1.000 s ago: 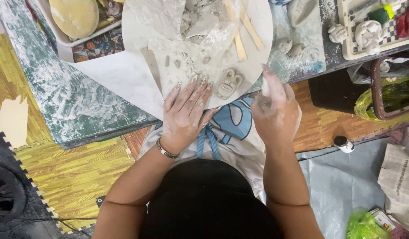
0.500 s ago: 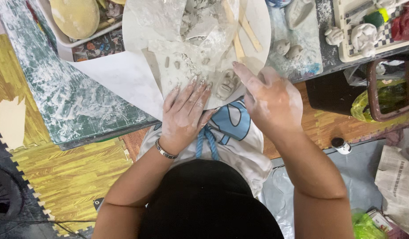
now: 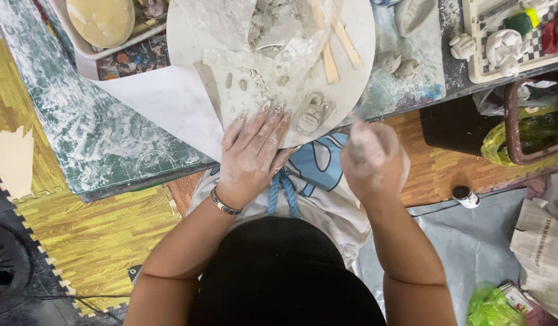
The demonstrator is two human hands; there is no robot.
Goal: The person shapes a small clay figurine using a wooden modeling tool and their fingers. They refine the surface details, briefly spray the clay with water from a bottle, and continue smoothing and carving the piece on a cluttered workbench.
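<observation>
One hand (image 3: 375, 160) now off the clay face (image 3: 313, 112).

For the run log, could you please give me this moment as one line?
left hand: flat on round board edge | right hand: raised, blurred, off board | clay face: on board between hands | wooden sticks: on board

A small pale clay face (image 3: 313, 112), oval with pressed eyes, nose and mouth, lies flat and face-up on the near edge of a round white board (image 3: 357, 66). The board rests on the bench, dusted with clay. Just left of the face lie flat clay slabs (image 3: 230, 78) and small crumbs.
</observation>
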